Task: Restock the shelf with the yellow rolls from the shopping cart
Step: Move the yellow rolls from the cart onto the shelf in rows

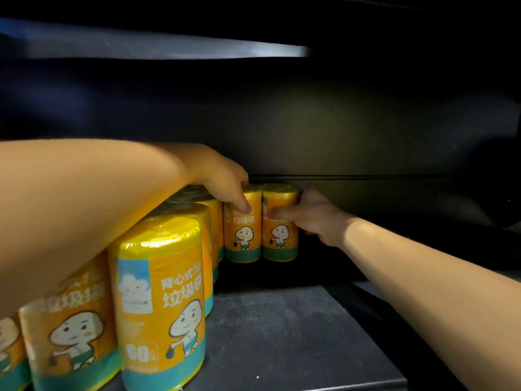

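The dark shelf (296, 334) carries everything here, its right half and front right corner bare, so there is plenty of room left to fill. Along its left edge stands a block of yellow rolls (160, 300), upright and packed touching, labels to the front, running from the front edge to the back wall (366, 136). The left hand (222, 182) reaches over that block, fingers laid flat on the top and front of a back-row roll (242, 230), probably steadying it against a nudge from next door. The right hand (315, 215) grips the newest roll (280, 221), thumb across the label and fingers wrapped behind, setting it upright at the back edge, touching its neighbour, likely to start a fresh row with no gap. The shopping cart is out of view.
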Demonstrator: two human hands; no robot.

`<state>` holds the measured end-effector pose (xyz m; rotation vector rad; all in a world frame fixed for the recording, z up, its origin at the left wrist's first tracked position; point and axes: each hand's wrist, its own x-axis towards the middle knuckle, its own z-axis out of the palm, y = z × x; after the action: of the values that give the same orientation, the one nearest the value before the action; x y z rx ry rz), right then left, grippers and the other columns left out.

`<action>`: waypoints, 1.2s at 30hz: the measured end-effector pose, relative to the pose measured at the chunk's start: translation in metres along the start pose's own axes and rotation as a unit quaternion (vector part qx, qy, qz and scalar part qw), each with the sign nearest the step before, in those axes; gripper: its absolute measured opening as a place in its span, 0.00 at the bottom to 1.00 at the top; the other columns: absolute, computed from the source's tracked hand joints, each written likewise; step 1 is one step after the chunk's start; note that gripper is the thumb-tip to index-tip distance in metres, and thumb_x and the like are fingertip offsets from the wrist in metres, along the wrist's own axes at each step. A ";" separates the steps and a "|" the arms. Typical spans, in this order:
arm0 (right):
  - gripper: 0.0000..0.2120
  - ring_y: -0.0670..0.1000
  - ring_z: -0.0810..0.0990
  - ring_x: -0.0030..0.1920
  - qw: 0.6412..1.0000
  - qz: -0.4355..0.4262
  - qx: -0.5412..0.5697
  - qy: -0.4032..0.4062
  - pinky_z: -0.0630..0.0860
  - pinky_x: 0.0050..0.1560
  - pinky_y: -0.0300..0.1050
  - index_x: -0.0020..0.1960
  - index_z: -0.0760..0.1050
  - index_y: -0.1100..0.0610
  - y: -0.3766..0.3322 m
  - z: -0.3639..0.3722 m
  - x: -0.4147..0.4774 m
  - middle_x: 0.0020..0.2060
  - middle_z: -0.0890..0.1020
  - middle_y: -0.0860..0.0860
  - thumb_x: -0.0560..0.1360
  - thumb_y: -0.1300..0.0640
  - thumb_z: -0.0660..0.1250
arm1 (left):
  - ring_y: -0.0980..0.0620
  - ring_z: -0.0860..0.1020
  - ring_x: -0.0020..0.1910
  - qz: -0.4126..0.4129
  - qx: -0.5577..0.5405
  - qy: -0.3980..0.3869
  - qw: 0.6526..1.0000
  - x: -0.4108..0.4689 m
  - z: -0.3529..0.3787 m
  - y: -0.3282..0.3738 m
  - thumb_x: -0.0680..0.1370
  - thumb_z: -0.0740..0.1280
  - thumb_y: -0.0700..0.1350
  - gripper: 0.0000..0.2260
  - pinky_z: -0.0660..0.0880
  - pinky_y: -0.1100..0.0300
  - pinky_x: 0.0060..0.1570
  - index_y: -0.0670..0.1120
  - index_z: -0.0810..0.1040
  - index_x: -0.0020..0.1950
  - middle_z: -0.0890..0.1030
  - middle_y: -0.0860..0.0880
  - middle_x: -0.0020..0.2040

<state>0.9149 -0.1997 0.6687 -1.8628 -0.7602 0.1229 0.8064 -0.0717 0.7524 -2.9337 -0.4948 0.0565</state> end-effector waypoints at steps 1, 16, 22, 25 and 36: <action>0.23 0.44 0.80 0.43 1.000 -0.007 -0.010 -0.003 0.75 0.37 0.39 0.58 0.73 0.50 -0.001 0.000 -0.002 0.50 0.82 0.48 0.68 0.54 0.79 | 0.47 0.73 0.66 -0.001 0.010 -0.011 1.000 -0.003 -0.003 0.001 0.78 0.66 0.58 0.30 0.73 0.51 0.65 0.47 0.63 0.77 0.72 0.47 0.71; 0.30 0.44 0.75 0.48 0.976 -0.115 -0.164 0.080 0.71 0.38 0.33 0.73 0.65 0.54 -0.025 -0.028 -0.103 0.63 0.77 0.52 0.75 0.51 0.72 | 0.51 0.77 0.56 0.049 -0.063 0.167 0.983 -0.100 -0.017 0.022 0.79 0.66 0.55 0.17 0.75 0.56 0.56 0.50 0.76 0.66 0.79 0.51 0.60; 0.27 0.42 0.74 0.58 0.969 -0.199 -0.120 0.087 0.68 0.40 0.28 0.71 0.66 0.49 -0.016 -0.032 -0.164 0.64 0.73 0.47 0.75 0.51 0.72 | 0.59 0.78 0.50 0.075 -0.162 0.307 0.935 -0.162 0.008 0.038 0.78 0.68 0.55 0.15 0.73 0.67 0.42 0.53 0.78 0.63 0.80 0.56 0.53; 0.21 0.39 0.76 0.53 0.965 -0.237 -0.064 0.095 0.74 0.41 0.30 0.65 0.70 0.47 -0.011 -0.031 -0.199 0.59 0.75 0.45 0.75 0.54 0.72 | 0.60 0.77 0.52 0.075 -0.174 0.339 0.922 -0.196 0.027 0.054 0.78 0.67 0.54 0.13 0.71 0.68 0.43 0.55 0.77 0.61 0.79 0.58 0.53; 0.13 0.43 0.78 0.49 0.934 -0.323 0.151 0.011 0.73 0.46 0.30 0.56 0.75 0.52 0.006 0.035 -0.315 0.46 0.78 0.42 0.75 0.63 0.70 | 0.60 0.77 0.52 0.025 -0.232 0.384 0.893 -0.316 0.126 0.069 0.77 0.69 0.49 0.09 0.73 0.66 0.51 0.52 0.80 0.56 0.80 0.57 0.50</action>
<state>0.6533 -0.3476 0.5668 -1.2506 -1.2254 -0.1927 0.5225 -0.2199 0.6199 -3.0303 -0.3216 -1.3252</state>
